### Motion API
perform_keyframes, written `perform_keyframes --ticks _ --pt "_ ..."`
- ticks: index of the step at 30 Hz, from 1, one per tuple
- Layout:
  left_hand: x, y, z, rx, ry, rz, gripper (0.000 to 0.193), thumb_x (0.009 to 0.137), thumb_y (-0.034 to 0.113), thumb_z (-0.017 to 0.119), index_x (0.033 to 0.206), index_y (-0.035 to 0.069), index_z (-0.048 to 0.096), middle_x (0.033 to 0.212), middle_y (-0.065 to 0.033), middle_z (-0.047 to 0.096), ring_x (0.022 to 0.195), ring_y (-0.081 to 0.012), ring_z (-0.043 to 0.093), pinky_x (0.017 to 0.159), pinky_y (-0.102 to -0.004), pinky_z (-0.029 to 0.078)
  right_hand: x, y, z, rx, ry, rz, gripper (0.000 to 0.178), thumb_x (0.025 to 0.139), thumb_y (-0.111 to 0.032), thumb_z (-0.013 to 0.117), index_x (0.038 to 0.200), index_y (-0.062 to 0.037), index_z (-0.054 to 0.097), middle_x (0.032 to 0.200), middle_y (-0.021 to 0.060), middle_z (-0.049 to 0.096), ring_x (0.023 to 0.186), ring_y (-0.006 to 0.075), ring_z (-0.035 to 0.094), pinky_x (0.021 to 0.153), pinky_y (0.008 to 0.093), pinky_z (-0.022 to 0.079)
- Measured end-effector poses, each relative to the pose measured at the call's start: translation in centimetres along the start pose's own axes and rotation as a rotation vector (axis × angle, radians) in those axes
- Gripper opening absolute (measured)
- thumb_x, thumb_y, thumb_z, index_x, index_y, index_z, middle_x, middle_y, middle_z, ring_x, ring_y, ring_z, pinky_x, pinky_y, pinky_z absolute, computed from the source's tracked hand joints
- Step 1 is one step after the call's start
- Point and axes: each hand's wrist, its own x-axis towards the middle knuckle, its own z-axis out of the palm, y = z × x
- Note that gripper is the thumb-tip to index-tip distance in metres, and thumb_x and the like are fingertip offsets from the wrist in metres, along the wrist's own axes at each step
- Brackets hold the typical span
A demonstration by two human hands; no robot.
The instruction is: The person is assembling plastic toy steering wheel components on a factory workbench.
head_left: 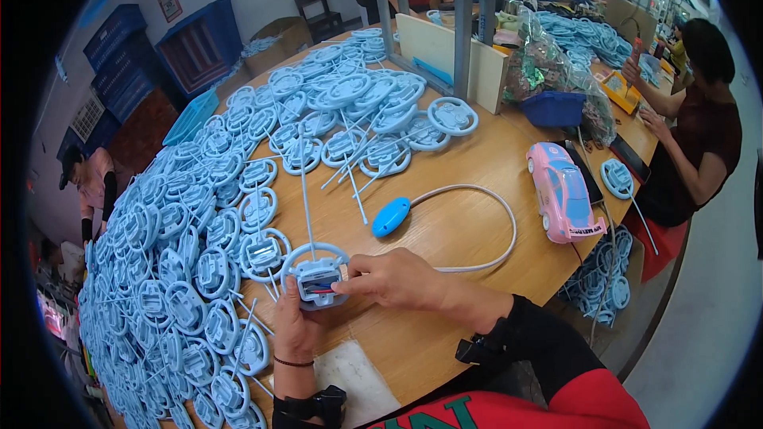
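A light blue toy steering wheel [316,276] with a long thin rod is tilted up in front of me over the table's near side. My left hand [296,324] grips its lower left rim, thumb on the front. Inside the wheel's open middle compartment, small red and dark blue parts show; their kind is unclear. My right hand [401,280] is closed, thumb and forefinger pinched at the compartment's right edge. What they hold is mostly hidden. Beyond the hands lies a bright blue oval piece [391,217] joined to a looped white cable [513,226].
A large heap of similar light blue wheels [187,226] covers the left and far table [445,314]. A pink toy car [563,191] stands right, near a single wheel [617,179]. Metal posts [463,32] rise at the back. A co-worker [699,111] sits at the right.
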Motion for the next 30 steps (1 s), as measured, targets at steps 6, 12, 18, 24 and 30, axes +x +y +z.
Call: perform_keyframes --ticks 6,12,18,24,30 --pt "0.6 0.4 -0.7 0.131 0.059 0.016 0.04 0.095 0.035 0.043 0.111 0.0 0.053 0.105 -0.0101 0.061 0.093 -0.0196 0.06 0.082 -0.034 0.05 0.1 0.8 0.9 -0.058 -0.011 0.011 0.038 0.073 -0.008 0.061 0.106 -0.0263 0.062 0.086 -0.0005 0.056 0.064 0.0201 0.059 0.049 0.0325 0.048" --pt "7.0 11.0 -9.7 -0.136 0.196 0.478 0.046 0.093 0.039 0.046 0.121 0.002 0.048 0.117 -0.0095 0.055 0.103 -0.0208 0.056 0.084 -0.033 0.049 0.4 0.0 0.0 -0.09 -0.036 0.092 0.028 0.078 -0.011 0.054 0.102 -0.0225 0.062 0.083 0.0052 0.053 0.065 0.0255 0.059 0.052 0.037 0.048" --pt "15.7 16.7 -6.7 -0.005 -0.172 0.363 0.045 0.09 0.026 0.053 0.126 0.001 0.041 0.132 -0.0172 0.041 0.114 -0.0282 0.049 0.095 -0.0403 0.043 0.0 0.4 -0.1 -0.148 -0.179 0.211 0.027 0.081 -0.01 0.049 0.104 -0.0188 0.061 0.085 0.0086 0.053 0.065 0.0278 0.06 0.056 0.0388 0.049" --pt "24.9 7.6 -3.3 1.841 0.031 0.372 0.054 0.073 0.037 0.067 0.114 0.003 0.057 0.113 -0.0184 0.057 0.109 -0.0313 0.052 0.09 -0.0372 0.043 0.0 1.2 0.0 -0.159 -0.261 0.241 0.026 0.082 -0.011 0.048 0.105 -0.0158 0.06 0.086 0.0109 0.053 0.067 0.0292 0.061 0.058 0.0403 0.05" --pt "28.4 2.9 -3.6 2.094 0.109 0.551 0.058 0.067 0.037 0.072 0.106 -0.003 0.056 0.108 -0.0235 0.055 0.105 -0.0371 0.05 0.092 -0.0411 0.04 0.6 1.0 0.1 -0.175 -0.302 0.237 0.025 0.082 -0.012 0.048 0.105 -0.0156 0.059 0.085 0.0103 0.053 0.067 0.0286 0.061 0.056 0.0401 0.05"
